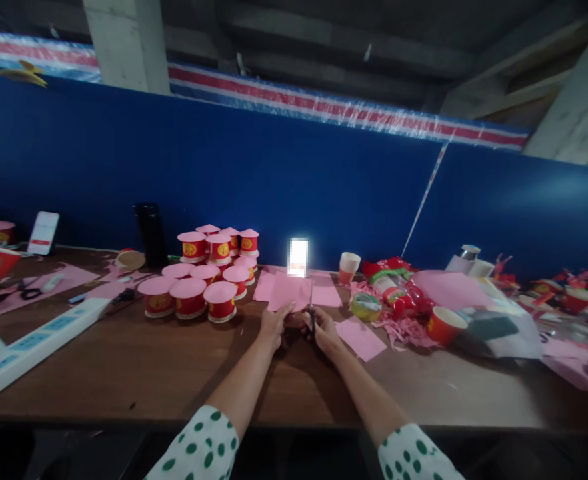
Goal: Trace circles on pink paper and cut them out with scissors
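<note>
In the middle of the table, my left hand (275, 325) pinches the lower edge of a pink sheet of paper (289, 292). A pair of scissors (312, 313) is in my right hand (324, 328), its blades pointing away from me along the sheet's right side. Whether the blades are touching the paper I cannot tell. More pink paper (328, 290) lies flat behind the held sheet. A smaller pink piece (361, 337) rests to the right of my right hand.
Several red cups with pink paper lids (189, 297) stand stacked left of my hands. A bright phone (298, 257) stands behind the paper. Rightward are a paper cup (349, 268), a tape roll (366, 307), a red package (391, 280) and another cup (445, 325). A power strip (39, 347) lies left.
</note>
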Demonstrator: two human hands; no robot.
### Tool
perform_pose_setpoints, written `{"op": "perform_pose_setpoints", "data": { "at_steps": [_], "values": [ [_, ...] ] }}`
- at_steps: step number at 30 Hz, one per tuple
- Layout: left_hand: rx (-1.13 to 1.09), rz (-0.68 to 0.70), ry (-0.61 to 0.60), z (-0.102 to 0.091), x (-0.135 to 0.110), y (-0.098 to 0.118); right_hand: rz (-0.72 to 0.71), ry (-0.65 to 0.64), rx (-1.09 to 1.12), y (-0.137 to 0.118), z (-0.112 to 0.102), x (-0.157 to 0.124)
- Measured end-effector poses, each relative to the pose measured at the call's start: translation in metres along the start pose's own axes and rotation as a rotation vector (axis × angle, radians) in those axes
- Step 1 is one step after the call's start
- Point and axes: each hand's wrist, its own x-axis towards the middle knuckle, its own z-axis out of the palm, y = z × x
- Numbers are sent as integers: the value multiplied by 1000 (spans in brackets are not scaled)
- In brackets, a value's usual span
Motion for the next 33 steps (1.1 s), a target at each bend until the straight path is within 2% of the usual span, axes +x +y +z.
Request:
{"op": "perform_pose_setpoints", "data": {
  "at_steps": [5,33],
  "values": [
    [-7,25,-42,0,-2,0,-3,-7,-12,4,-1,1],
    [-15,10,-9,2,-3,0,-1,33,-53,0,1,1]
  ]
}}
